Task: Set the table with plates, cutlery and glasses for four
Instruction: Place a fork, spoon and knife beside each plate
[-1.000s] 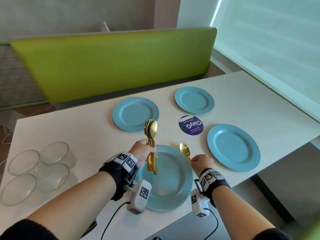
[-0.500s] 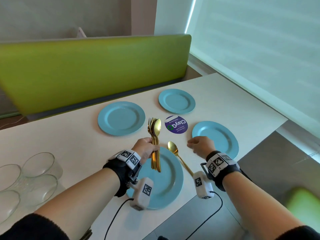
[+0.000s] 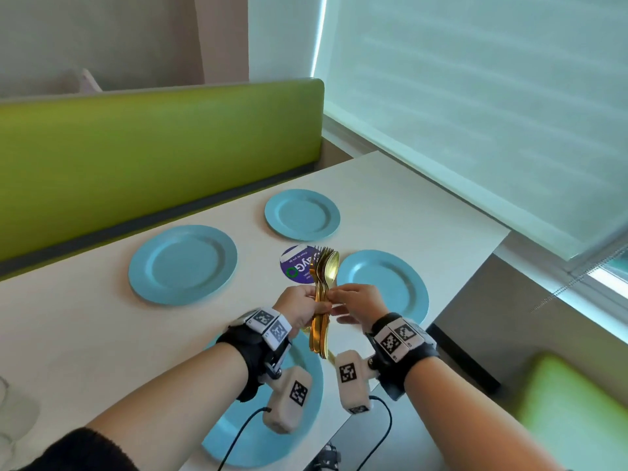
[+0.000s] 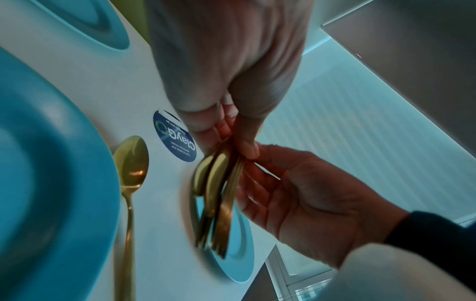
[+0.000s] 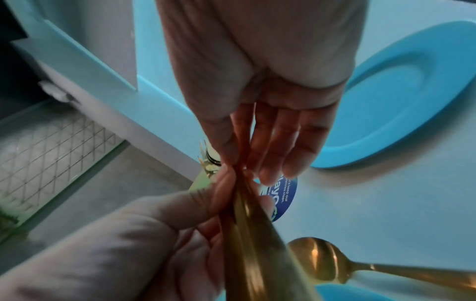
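Note:
My left hand (image 3: 307, 305) grips a bundle of gold cutlery (image 3: 324, 277) upright above the table, between the near blue plate (image 3: 306, 372) and the right blue plate (image 3: 384, 287). My right hand (image 3: 334, 297) has come up against the bundle, and its thumb and forefinger pinch a piece (image 5: 239, 183) near the top while the other fingers stay straight. One gold spoon (image 4: 131, 163) lies on the table just right of the near plate. Two more blue plates sit at the far left (image 3: 181, 265) and far right (image 3: 302, 214).
A round purple sticker (image 3: 294, 266) is on the white table (image 3: 85, 334) between the plates. Clear glasses (image 3: 10, 413) are only just visible at the left edge. A green bench back (image 3: 153, 147) runs behind the table; the table's right edge drops off toward the window.
My right hand left the spoon lying beside the near plate and moved to the bundle. My left hand carried the bundle rightward. The view swung to the right.

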A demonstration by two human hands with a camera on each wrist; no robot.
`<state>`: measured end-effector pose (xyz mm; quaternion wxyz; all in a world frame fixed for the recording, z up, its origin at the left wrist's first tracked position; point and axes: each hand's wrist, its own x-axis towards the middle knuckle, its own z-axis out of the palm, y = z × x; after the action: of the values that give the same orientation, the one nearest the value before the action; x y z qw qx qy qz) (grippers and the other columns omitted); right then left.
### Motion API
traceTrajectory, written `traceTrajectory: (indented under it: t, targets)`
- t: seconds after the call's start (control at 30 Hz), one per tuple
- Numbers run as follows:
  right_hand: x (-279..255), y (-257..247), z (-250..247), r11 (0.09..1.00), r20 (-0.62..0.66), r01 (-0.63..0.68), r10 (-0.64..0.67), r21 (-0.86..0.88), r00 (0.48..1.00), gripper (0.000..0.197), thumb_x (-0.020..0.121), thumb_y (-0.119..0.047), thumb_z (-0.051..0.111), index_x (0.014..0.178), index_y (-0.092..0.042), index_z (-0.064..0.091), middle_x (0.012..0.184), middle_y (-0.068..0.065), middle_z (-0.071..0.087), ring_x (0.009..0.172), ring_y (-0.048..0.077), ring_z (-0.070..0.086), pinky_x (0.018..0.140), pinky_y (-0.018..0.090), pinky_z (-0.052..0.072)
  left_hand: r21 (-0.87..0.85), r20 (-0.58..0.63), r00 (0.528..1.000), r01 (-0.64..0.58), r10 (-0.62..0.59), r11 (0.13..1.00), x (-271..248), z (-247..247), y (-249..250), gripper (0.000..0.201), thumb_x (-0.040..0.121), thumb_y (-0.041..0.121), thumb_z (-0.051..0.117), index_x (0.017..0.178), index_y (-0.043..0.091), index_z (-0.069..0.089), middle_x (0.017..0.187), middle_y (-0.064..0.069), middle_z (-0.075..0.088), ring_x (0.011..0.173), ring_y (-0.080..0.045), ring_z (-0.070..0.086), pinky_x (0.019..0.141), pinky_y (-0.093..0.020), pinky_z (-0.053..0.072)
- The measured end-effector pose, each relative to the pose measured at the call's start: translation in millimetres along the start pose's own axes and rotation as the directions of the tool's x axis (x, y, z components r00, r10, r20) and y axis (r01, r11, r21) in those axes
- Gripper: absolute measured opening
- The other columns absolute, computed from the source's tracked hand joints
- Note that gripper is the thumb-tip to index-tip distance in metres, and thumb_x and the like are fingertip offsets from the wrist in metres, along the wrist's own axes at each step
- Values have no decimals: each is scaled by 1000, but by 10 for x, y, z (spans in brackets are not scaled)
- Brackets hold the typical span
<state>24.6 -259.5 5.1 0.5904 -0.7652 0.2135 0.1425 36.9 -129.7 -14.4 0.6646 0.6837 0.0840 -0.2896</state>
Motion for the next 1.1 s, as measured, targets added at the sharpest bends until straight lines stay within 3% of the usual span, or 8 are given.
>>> traceTrajectory:
  t: [0.1, 0.2, 0.4, 0.47, 0.57, 0.7, 0.83, 1.1]
  targets:
    - [242, -45, -124, 993, 14, -59, 58, 106, 998, 9, 89, -8, 61, 80, -9, 63, 74, 5, 64, 61, 15, 60, 54, 22, 48, -8, 0, 1000, 19, -19, 1000, 199, 60, 100, 15, 83, -1, 64, 82, 14, 63, 73, -6, 65, 61, -17, 59, 59, -29, 48]
    - [546, -127, -327, 988, -11, -83, 85, 127, 996, 12, 90, -7, 59, 78, -10, 60, 74, 2, 63, 60, 15, 60, 56, 24, 47, -8, -28, 998, 48, -48, 999, 455, 114, 237, 14, 83, 0, 64, 79, 12, 62, 71, -7, 63, 63, -19, 59, 74, -40, 55]
    - [1332, -240, -1111, 935, -132, -89, 46, -344, 990, 18, 87, -10, 58, 71, -16, 61, 83, 7, 68, 63, 16, 63, 62, 27, 51, -11, -173, 982, 77, -77, 997, 964, 100, 422, 14, 84, 1, 63, 80, 15, 61, 73, -6, 61, 74, -23, 58, 83, -38, 52]
    - [1602, -285, -1395, 808, -144, -114, 36, -578, 989, 11, 85, -13, 58, 78, -11, 66, 89, 12, 69, 78, 24, 66, 72, 30, 54, -27, -206, 975, 80, -84, 996, 1086, 64, 474, 11, 86, 1, 61, 87, 12, 61, 73, -5, 61, 68, -20, 58, 76, -34, 52]
    - [1916, -311, -1718, 451, -139, -146, 49, -880, 989, 17, 86, -20, 52, 85, -8, 64, 75, 5, 60, 80, 23, 58, 52, 23, 43, -59, -245, 964, 92, -103, 994, 1219, 22, 530, 10, 88, 2, 59, 89, 12, 60, 73, -6, 61, 64, -19, 59, 62, -30, 53]
    - [2283, -137, -1979, 221, -155, -170, 83, -960, 984, 18, 89, -23, 52, 77, -9, 56, 65, 0, 52, 77, 21, 55, 55, 23, 40, -95, -298, 946, 102, -126, 990, 1367, 0, 544, 15, 88, 0, 59, 84, 15, 60, 75, -7, 62, 66, -21, 60, 75, -37, 54]
    - [2517, 44, -2073, 206, -112, -134, 115, -969, 987, 23, 87, -19, 50, 66, -11, 53, 72, 1, 59, 76, 22, 57, 48, 21, 39, -82, -341, 929, 121, -142, 989, 1472, 17, 509, 19, 87, 2, 61, 82, 21, 60, 81, -6, 65, 84, -27, 62, 91, -44, 53]
    - [2676, 124, -1987, 227, -70, -88, 90, -970, 994, 30, 88, -19, 46, 60, -11, 50, 68, 2, 55, 71, 22, 54, 54, 22, 39, -72, -399, 904, 132, -150, 989, 1533, 98, 503, 16, 87, 2, 60, 95, 16, 61, 83, -6, 65, 83, -25, 63, 91, -44, 54]
